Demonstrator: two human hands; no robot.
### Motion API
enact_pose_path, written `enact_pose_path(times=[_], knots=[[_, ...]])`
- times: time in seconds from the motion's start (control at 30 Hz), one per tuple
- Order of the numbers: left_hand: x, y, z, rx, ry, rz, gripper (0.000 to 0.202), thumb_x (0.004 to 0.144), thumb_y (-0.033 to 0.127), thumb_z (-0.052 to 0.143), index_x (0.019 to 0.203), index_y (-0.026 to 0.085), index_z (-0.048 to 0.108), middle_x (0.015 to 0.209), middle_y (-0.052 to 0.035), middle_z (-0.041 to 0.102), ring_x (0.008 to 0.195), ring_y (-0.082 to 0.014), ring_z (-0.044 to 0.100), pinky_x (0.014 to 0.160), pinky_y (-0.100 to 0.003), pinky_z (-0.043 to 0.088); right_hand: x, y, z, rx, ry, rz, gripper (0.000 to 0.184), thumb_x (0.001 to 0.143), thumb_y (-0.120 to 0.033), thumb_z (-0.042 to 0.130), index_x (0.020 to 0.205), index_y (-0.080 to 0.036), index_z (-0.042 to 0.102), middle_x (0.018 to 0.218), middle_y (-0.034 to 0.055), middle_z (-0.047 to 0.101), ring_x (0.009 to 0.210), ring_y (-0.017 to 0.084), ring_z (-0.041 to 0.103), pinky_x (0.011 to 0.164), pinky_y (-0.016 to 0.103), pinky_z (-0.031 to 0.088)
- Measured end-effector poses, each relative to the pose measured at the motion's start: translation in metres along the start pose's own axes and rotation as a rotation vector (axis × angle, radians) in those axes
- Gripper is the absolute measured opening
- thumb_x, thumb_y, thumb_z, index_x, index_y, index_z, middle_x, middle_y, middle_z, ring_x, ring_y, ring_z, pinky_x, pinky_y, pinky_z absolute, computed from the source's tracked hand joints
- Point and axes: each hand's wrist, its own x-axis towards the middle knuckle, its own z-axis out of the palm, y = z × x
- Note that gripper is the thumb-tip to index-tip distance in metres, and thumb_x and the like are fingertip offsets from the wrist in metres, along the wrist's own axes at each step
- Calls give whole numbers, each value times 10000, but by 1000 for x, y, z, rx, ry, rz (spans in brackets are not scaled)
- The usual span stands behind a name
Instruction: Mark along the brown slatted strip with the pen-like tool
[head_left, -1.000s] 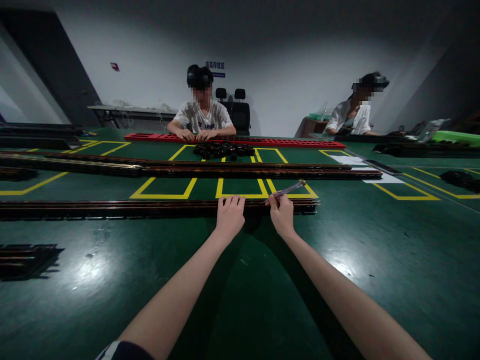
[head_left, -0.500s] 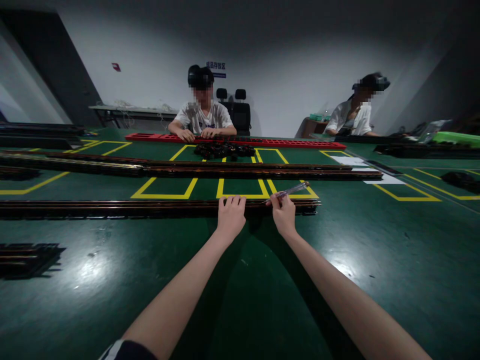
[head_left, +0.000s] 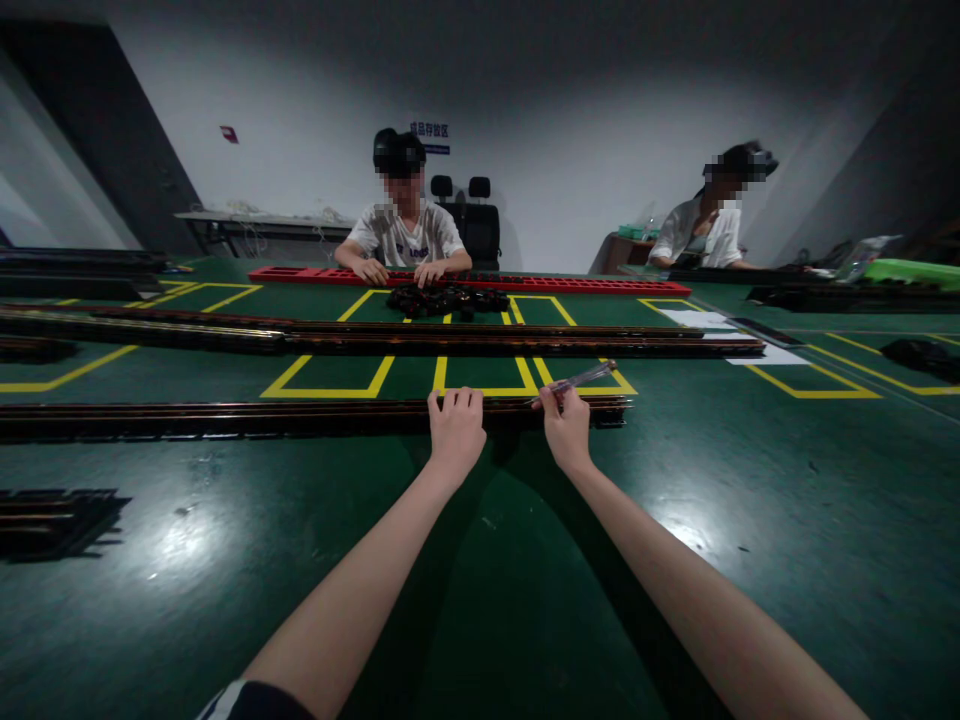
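Note:
A long black rail (head_left: 300, 418) with coppery lines along it lies across the green table in front of me. My left hand (head_left: 458, 432) is closed over the rail, fingers across its far edge. Just right of it, my right hand (head_left: 566, 428) grips a slim tool with a clear handle, seemingly a screwdriver (head_left: 589, 378). Its handle slants up to the right, and its lower end points at the rail; the tip is too small to make out. The rail's right end (head_left: 619, 412) sticks out past my right hand.
More long dark rails (head_left: 487, 340) lie beyond, over yellow tape outlines. A short stack of rails (head_left: 60, 522) is at the near left. Across the table, a person (head_left: 405, 235) has a hand at a pile of black parts (head_left: 450, 299), before a red slotted strip (head_left: 600, 288).
The rail has slid slightly left, my left hand moving with it. My right hand stays nearly in place with the tool. The person opposite has moved one hand to the black parts.

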Motion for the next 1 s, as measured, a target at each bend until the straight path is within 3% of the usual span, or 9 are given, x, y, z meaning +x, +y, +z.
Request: enact_pose_path(times=[0.3, 0.5, 0.77, 1.0], knots=[[2, -1, -4, -51, 2, 31, 421, 850, 85, 355, 1161, 154, 629, 1200, -111, 657, 1147, -255, 562, 1049, -500, 340, 1, 3, 0, -55, -35, -19, 294, 883, -446, 473, 710, -224, 556, 702, 46, 677, 754, 234, 636, 786, 385, 454], [1, -1, -5, -74, 5, 64, 377, 855, 215, 410, 1159, 144, 622, 1177, -111, 660, 1111, -257, 566, 1028, -481, 345, 2, 8, 1, -57, -33, -10, 267, 882, -434, 484, 755, -215, 571, 703, 49, 682, 772, 239, 649, 786, 390, 462], [2, -1, 0, -40, -24, 74, 462, 891, 417, 421, 1214, 138, 597, 1181, -131, 658, 1106, -283, 570, 995, -488, 375, 2, 7, 1, -52, -28, -17, 281, 879, -451, 484, 746, -219, 569, 703, 47, 684, 766, 240, 652, 785, 400, 473], [2, -1, -1, -2, -36, 70, 414, 905, 427, 434, 1188, 181, 609, 1165, -117, 664, 1083, -284, 582, 975, -479, 396, 1, 6, 0, -40, -31, -17, 289, 871, -463, 491, 743, -219, 576, 710, 54, 688, 761, 242, 653, 788, 407, 478]])
